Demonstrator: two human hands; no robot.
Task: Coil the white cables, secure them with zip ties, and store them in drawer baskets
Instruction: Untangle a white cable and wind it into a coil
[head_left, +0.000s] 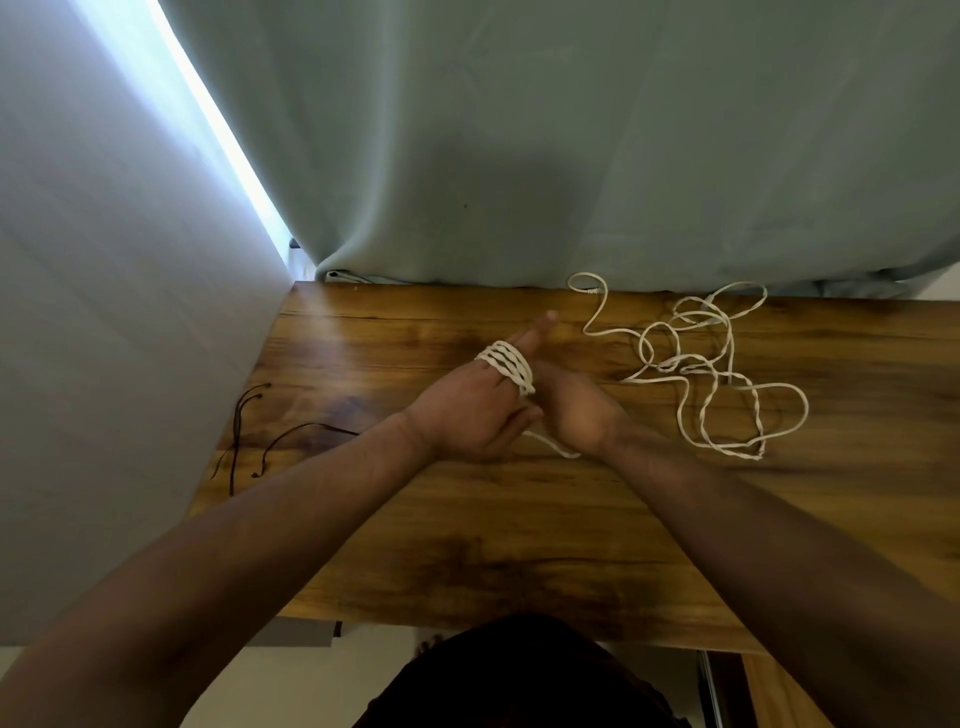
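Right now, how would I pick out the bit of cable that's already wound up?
Over the wooden table, the left hand meets the right hand near the middle. The wound cable sits in tight white turns round the left hand's straight fingers. The loose white tangle to its right lies sprawled flat on the wood instead.

One wide-angle view, worn on the head, looks forward and steeply down from the near edge of the worktop (519, 545). It sits close above: the left hand (467, 410) and right hand (576, 410) meet over the worktop's middle, with a curtain (571, 130) behind its far edge.
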